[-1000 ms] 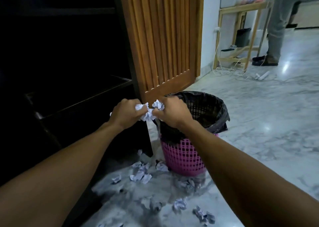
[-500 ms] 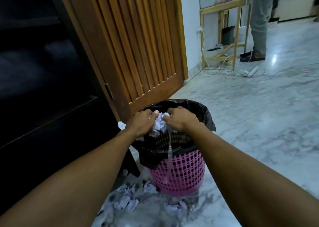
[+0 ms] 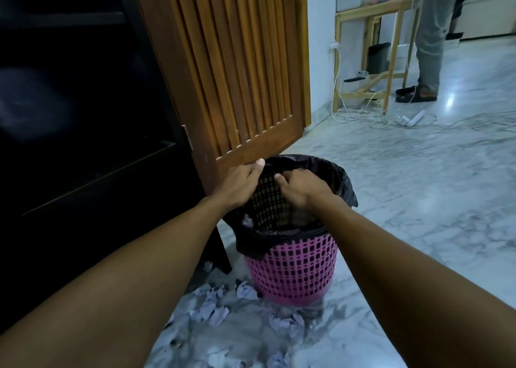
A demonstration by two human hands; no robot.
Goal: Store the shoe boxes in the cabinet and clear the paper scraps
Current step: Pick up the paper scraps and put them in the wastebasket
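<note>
Left hand [image 3: 240,184] and right hand [image 3: 300,190] hang over the pink bin [image 3: 293,272], grips slack and empty, apparently so paper scraps [image 3: 208,310] fall in.

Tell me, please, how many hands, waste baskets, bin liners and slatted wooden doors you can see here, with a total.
Hands: 2 (left hand, right hand)
Pink basket: 1
Black bin liner: 1
Slatted wooden door: 1
Total: 5
</note>
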